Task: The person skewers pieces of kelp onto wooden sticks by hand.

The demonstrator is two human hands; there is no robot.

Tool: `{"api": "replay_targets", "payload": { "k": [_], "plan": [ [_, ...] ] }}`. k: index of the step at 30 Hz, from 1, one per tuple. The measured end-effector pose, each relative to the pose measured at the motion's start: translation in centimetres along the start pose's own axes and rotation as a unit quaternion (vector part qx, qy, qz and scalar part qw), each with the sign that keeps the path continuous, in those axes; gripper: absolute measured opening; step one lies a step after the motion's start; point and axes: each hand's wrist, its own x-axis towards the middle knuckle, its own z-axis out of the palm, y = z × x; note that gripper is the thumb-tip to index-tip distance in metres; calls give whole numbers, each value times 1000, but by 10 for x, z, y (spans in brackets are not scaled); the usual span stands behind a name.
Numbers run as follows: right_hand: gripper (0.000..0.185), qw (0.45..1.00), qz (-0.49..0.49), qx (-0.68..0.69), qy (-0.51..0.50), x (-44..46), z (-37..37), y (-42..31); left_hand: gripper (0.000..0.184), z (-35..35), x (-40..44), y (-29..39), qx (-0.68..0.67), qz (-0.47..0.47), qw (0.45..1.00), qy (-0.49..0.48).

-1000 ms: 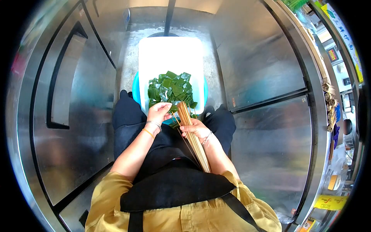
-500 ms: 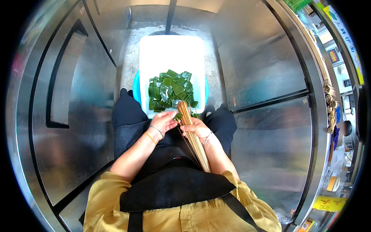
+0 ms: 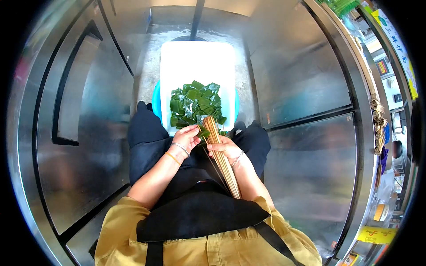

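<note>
My left hand pinches a small dark green piece of kelp between thumb and fingers. The piece sits at the tip of one thin skewer that stands apart from the rest. My right hand is closed around a thick bundle of bamboo skewers, which slants from my lap up to the tray's near edge. Just beyond both hands, a heap of glossy kelp squares lies in the near half of a white tray. Whether the skewer pierces the kelp is hard to see.
Under the tray a blue basin shows at both sides, between my knees. Stainless steel cabinet doors rise close on the left, and more steel doors stand on the right. A cluttered counter runs along the far right.
My left hand has shifted slightly, and the kelp piece in its fingers now shows more of its flat face beside the skewer bundle. The right hand and bundle have barely moved.
</note>
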Motion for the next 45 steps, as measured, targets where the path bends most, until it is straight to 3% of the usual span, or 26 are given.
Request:
{"api": "replay_targets", "payload": {
  "k": [11, 16, 20, 32, 40, 45],
  "plan": [
    [21, 1000, -2, 5, 1, -2, 2, -3, 23, 5, -8, -3, -42, 25, 999, -9],
    [21, 1000, 0, 5, 0, -2, 5, -2, 39, 9, -24, -8, 69, 130, 989, -20],
    [21, 1000, 0, 0, 3, -2, 5, -4, 37, 13, -21, -14, 88, 172, 981, -10],
    [20, 1000, 4, 9, -2, 1, -1, 3, 27, 7, -11, -7, -41, 91, 995, 19],
    [21, 1000, 5, -1, -18, 1, 3, 0, 22, 1, 1, -2, 27, 79, 996, 10],
    [21, 1000, 2, 4, -21, 0, 4, -2, 17, 4, 0, -4, -50, 57, 996, 43]
  ]
}}
